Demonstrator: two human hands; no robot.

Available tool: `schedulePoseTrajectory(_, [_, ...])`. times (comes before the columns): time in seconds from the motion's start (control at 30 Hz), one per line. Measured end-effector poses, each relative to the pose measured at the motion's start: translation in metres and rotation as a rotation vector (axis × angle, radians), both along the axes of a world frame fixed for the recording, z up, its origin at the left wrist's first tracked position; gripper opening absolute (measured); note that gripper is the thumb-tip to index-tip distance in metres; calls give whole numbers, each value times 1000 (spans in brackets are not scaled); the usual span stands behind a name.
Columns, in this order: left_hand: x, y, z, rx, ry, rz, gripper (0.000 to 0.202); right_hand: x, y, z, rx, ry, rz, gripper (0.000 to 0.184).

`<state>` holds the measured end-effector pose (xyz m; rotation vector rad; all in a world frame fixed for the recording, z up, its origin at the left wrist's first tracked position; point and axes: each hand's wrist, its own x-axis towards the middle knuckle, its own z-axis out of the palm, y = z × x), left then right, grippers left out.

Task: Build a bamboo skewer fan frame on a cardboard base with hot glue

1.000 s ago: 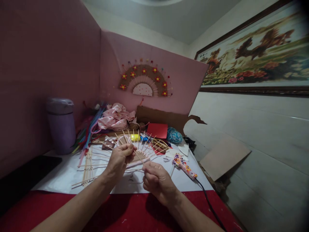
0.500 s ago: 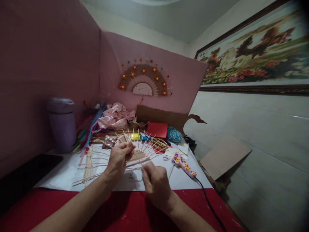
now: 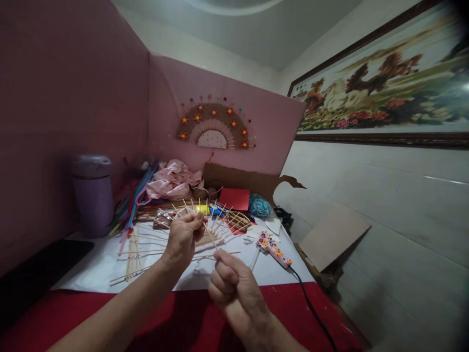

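The left hand (image 3: 184, 238) pinches the upper end of a thin bamboo skewer (image 3: 210, 235) between thumb and fingertips, above the half-built fan of splayed bamboo skewers on a tan cardboard base (image 3: 212, 230) that lies on the white paper sheet (image 3: 95, 266) near its middle. The right hand (image 3: 234, 288) is curled into a loose fist around the skewer's lower end, and since a second ago it has drawn back toward the near edge of the table and now sits over the red tablecloth (image 3: 176, 318) rather than over the paper; the left hand has hardly moved. The view has shifted a little (everything on the far side sits slightly further left than before). Just right of the right hand lies the flower-patterned glue gun (image 3: 273, 248) with its black cord running off the near right corner. Along the far edge are a red card (image 3: 234, 198), a ball of blue yarn (image 3: 259, 206) and crumpled pink fabric (image 3: 175, 179), with a lilac lidded tumbler (image 3: 92, 193) at the left edge. A finished brown fan with red flowers (image 3: 213, 127) hangs on the pink board behind
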<state>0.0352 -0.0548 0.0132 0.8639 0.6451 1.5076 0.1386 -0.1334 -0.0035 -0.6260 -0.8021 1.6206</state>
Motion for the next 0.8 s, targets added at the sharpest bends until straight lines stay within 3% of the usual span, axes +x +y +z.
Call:
schedulePoseTrajectory(0.07, [0, 1, 3, -4, -5, 1, 24, -1, -8, -6, 153, -286, -199, 25])
schedulePoseTrajectory(0.13, [-10, 8, 10, -10, -27, 35, 23, 1, -19, -15, 383, -704, -411, 25])
schedulePoseTrajectory(0.23, [-38, 22, 28, 3, -111, 187, 30, 7, -38, -31, 646, -1160, -640, 22])
schedulePoseTrajectory(0.3, [-54, 27, 39, 43, -148, 250, 24, 11, -45, -37, 626, -1215, -686, 21])
schedulePoseTrajectory(0.4, [-54, 20, 45, 129, -105, 193, 14, 16, -44, -35, 547, -1103, -598, 23])
schedulePoseTrajectory(0.47, [-43, 11, 40, 163, -27, 119, 17, 19, -39, -31, 584, -1075, -562, 21])
schedulePoseTrajectory(0.63, [-26, 0, 14, 148, 170, -33, 25, 33, -32, -24, 591, -1148, -645, 22])
schedulePoseTrajectory(0.8, [-23, 1, -11, 72, 279, -98, 34, 65, -26, -8, 511, -1596, -843, 21])
